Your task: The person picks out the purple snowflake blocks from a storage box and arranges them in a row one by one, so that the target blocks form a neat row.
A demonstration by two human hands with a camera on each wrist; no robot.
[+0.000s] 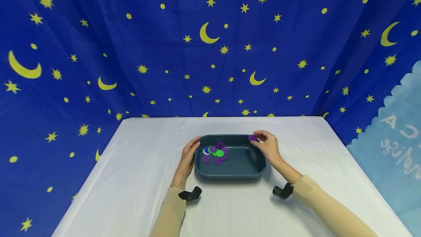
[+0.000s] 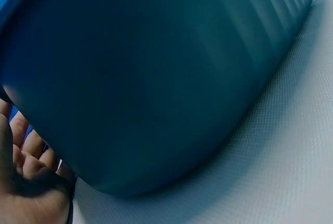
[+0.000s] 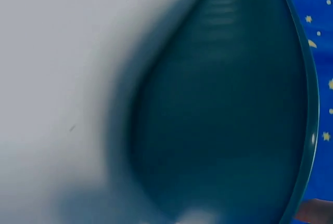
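Note:
A dark teal rectangular basin stands on the table, its outer wall filling much of both wrist views. Purple, green and blue-white toothed plastic discs lie in a loose cluster in its left half. My left hand holds the basin's left end near the far corner, its fingers partly seen in the left wrist view. At the far right corner, my right hand pinches a purple toothed disc between thumb and fingers, just above the rim. In the right wrist view only a bit of that hand shows.
A white cloth covers the table. Blue fabric with yellow moons and stars hangs behind and on both sides. Black curved wrist pieces sit at both cuffs, near the basin's front.

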